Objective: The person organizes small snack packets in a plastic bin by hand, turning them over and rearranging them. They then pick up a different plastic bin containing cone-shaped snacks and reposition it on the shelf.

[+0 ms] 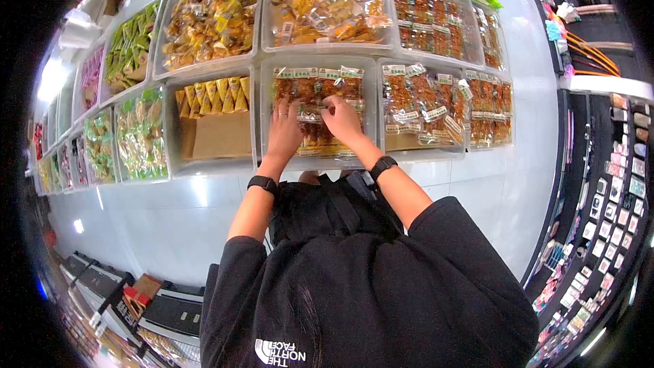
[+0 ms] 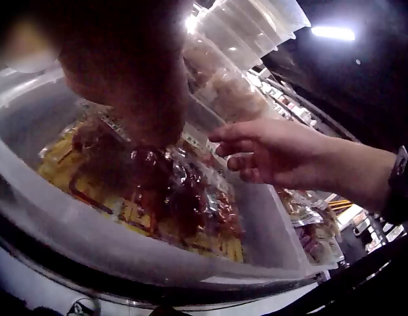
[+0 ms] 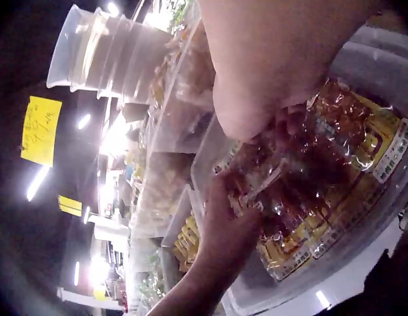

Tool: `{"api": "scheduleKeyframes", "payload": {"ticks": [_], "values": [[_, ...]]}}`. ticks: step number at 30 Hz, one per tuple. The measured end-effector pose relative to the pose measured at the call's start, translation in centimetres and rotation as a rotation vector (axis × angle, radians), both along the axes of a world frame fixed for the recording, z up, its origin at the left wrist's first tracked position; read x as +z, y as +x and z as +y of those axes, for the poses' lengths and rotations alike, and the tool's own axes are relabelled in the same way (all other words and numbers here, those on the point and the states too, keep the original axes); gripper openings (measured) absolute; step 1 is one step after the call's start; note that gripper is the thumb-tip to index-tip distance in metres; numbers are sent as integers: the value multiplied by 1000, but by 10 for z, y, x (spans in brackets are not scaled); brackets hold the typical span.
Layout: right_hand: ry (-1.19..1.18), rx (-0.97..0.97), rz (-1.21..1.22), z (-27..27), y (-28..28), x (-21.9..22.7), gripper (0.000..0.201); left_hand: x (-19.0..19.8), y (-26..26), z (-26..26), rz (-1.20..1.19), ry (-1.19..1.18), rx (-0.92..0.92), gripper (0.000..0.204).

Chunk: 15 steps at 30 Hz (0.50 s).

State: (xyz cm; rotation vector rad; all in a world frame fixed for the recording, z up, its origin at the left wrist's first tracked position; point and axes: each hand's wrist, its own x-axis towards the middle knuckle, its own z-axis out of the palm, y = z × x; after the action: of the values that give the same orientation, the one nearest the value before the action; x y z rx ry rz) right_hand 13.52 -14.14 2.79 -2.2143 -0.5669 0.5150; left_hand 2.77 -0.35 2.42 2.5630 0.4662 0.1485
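Both hands are inside a translucent plastic bin [image 1: 371, 105] of flat, clear snack packets [image 1: 317, 85] with reddish-brown contents and white label strips. My left hand [image 1: 285, 129] is over the left side of the packets. In the right wrist view, the left hand's thumb and fingers [image 3: 225, 181] pinch the white-edged end of one packet [image 3: 266, 179]. My right hand [image 1: 343, 121] is beside it to the right. Seen from the left wrist, the right hand [image 2: 276, 151] has loosely bent fingers with nothing visible between them. More packets with yellow backing [image 3: 290, 253] lie beneath.
To the left, a bin holds a row of yellow cone-shaped packs [image 1: 214, 97] above brown cardboard [image 1: 221, 138]. Similar reddish packets [image 1: 426, 102] fill the bin to the right. Behind are bins of wrapped yellow snacks [image 1: 327, 3]. Shelves of small goods [image 1: 606, 197] run along the far right.
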Motion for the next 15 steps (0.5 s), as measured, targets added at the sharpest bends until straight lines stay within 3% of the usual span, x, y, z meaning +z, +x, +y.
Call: {"api": "scheduleKeyframes", "payload": {"ticks": [1,3,7,9,10,12,15], "values": [[-3,-20,-8,-8,1,8,22,3,3,-3,-9,28,-20,56],[247,-94,-5,-24,4,19,19,13,12,-10,-104,62,-35,50],[200,-286,-383,-70,38,37,14,38,42,-31,-312,-79,-124,34],[22,-254,-583,-100,68,47,17,46,60,-49,-83,-391,-190,30],[-97,-293,-614,-111,80,52,20,50,69,-56,-215,-446,-313,23],[-215,-331,-645,-129,105,56,23,43,89,-78,-134,-517,-317,22],[-344,-210,-672,-151,136,47,28,36,114,-110,34,-602,-235,25]]}}
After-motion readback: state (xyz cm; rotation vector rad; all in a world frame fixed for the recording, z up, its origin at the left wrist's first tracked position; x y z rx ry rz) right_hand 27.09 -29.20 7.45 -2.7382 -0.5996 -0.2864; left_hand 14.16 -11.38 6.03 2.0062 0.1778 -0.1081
